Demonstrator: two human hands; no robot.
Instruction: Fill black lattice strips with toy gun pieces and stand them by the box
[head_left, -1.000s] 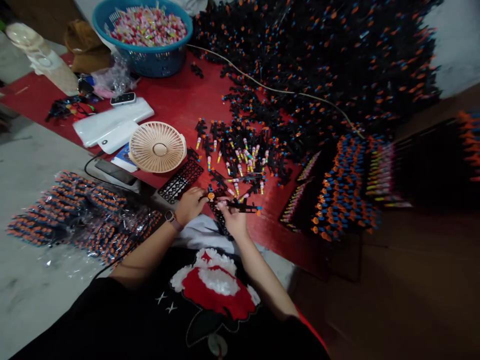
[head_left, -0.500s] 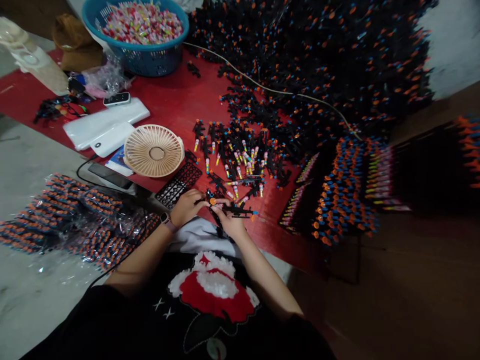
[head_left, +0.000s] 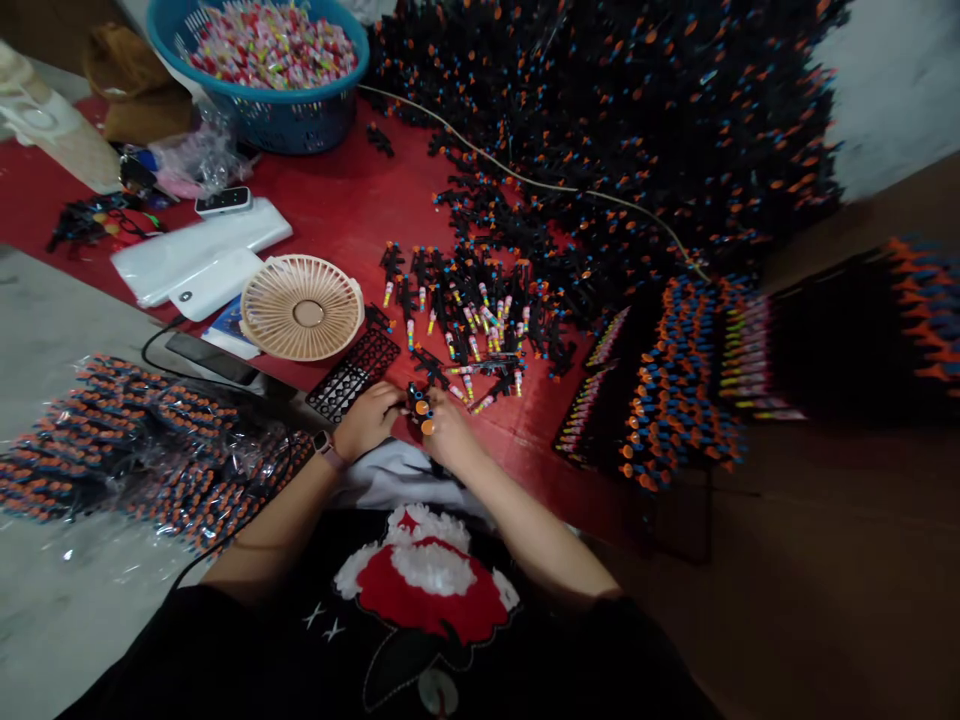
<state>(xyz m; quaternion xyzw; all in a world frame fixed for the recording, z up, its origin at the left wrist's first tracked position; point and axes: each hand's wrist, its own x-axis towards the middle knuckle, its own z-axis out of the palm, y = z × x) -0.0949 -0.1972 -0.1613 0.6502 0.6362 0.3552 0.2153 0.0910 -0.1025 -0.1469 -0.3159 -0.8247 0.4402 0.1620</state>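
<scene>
My left hand (head_left: 367,420), with a watch on its wrist, is closed at the left side of a small bundle of black toy guns (head_left: 417,402) with orange tips. My right hand (head_left: 445,428) is wrapped round the same bundle from the right, at the red table's front edge. Just beyond my hands lie loose black toy guns (head_left: 429,366), several with pink and yellow candy tubes (head_left: 486,316) on them. A black perforated tray (head_left: 352,376) lies beside my left hand. The fingertips are partly hidden.
A beige round basket (head_left: 301,306) and white plastic bags (head_left: 202,250) lie left on the red table (head_left: 337,210). A blue basket (head_left: 300,118) of candy stands behind. Black toy guns (head_left: 615,120) are heaped at the back right, with stacked rows (head_left: 675,390) at the right. Bagged bundles (head_left: 150,430) lie left.
The toy guns between my hands have turned from lying sideways to pointing their orange tips toward me. My right hand has moved slightly left and closed round them.
</scene>
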